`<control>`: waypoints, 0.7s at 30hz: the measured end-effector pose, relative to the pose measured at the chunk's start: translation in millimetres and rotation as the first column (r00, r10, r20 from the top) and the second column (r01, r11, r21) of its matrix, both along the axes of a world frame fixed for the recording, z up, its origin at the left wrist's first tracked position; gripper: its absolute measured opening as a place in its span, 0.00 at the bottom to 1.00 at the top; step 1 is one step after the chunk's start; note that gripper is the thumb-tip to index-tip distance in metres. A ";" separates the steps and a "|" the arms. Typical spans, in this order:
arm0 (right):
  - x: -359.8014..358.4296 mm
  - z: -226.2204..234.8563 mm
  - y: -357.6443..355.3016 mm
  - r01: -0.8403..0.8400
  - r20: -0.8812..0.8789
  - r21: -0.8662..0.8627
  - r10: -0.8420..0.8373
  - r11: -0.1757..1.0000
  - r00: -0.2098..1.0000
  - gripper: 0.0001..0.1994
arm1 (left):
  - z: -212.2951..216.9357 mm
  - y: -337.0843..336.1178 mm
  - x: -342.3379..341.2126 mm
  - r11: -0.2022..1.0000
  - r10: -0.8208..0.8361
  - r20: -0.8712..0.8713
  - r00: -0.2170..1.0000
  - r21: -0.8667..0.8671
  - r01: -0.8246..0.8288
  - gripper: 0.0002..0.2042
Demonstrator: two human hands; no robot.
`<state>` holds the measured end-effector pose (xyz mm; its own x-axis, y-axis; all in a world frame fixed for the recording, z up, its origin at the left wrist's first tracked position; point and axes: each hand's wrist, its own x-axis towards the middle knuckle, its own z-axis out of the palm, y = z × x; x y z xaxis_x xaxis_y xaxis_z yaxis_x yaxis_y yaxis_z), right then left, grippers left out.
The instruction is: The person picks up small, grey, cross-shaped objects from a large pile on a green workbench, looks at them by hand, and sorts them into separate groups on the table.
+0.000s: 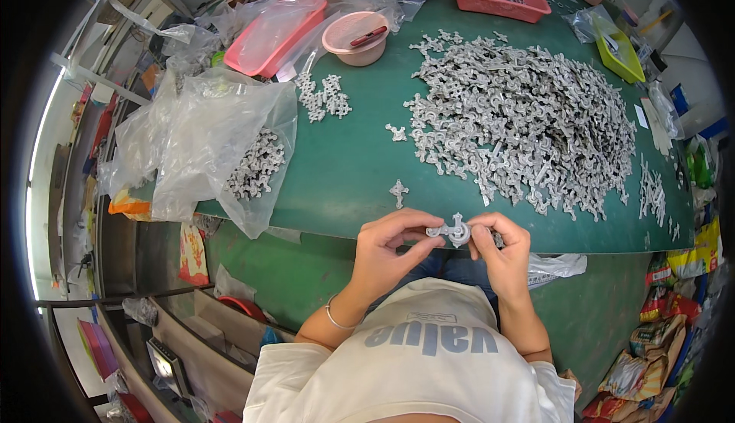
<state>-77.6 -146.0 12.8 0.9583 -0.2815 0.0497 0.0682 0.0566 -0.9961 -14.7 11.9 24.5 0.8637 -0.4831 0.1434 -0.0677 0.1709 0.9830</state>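
Note:
Between my hands, just over the table's near edge, is a small grey metal cross-shaped part [452,231] with a round ring at its middle. My left hand [398,241] pinches one arm of it between thumb and fingers. The fingers of my right hand [498,245] are closed at its other end, where another bit of grey metal shows between them. A single similar metal part [398,193] lies on the table just beyond my left hand. Farther off to the right spreads a large heap of such metal parts [528,117].
On the green table [344,163] lie a small cluster of parts [325,97] and a clear plastic bag [222,140] with parts. Toward the back stand a pink bowl [357,55] holding a red tool, a pink tray [524,11] of metal pieces and a yellow-green basket [622,59].

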 end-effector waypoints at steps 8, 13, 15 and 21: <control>-9.3 12.2 2.2 0.020 0.093 0.008 -0.021 1.000 0.995 0.04 | 14.7 1.2 -9.5 1.000 0.006 0.149 0.989 0.007 -0.007 0.11; -12.4 17.2 3.2 0.038 0.105 0.021 -0.040 0.999 0.994 0.04 | 19.0 1.8 -12.4 1.000 -0.010 0.164 0.986 0.020 0.007 0.10; -13.1 17.2 2.7 0.026 0.107 0.031 -0.029 0.999 0.994 0.05 | 20.0 1.6 -13.4 1.000 -0.011 0.169 0.986 0.015 0.009 0.10; -14.1 20.8 4.1 0.014 0.118 0.044 -0.019 0.999 0.993 0.06 | 22.9 1.2 -16.8 1.000 -0.011 0.207 0.978 0.009 0.009 0.12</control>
